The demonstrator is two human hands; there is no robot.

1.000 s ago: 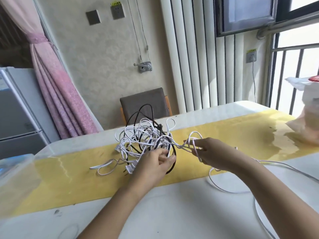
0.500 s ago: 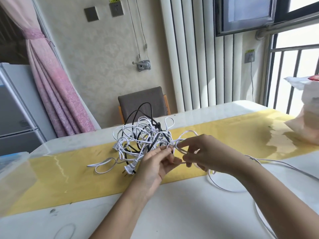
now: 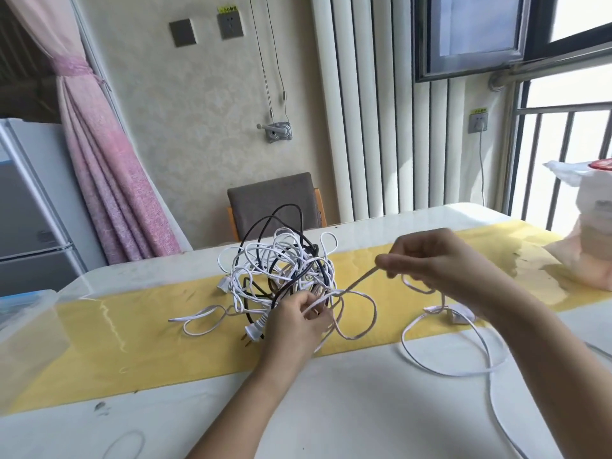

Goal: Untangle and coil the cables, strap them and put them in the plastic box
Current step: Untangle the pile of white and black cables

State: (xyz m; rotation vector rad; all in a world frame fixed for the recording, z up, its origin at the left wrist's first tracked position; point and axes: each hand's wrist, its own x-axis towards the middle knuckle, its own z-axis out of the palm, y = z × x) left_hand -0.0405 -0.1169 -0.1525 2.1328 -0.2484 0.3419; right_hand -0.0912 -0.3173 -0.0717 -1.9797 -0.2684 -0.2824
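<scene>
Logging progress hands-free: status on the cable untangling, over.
Left hand grips the near side of the tangle. Right hand pinches a white strand, taut from it. Black cable woven through; nothing coiled yet.

bright daylight floods in from the window (image 3: 569, 144) at right, overexposed there; glare streaks the glossy desk (image 3: 331, 409); the right hand (image 3: 440, 260) is motion-blurred; wide-angle bending shows at the edges.

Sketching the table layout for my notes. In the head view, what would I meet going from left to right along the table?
plastic box → cable tangle → right hand, pinching a white cable → plastic bag
</scene>
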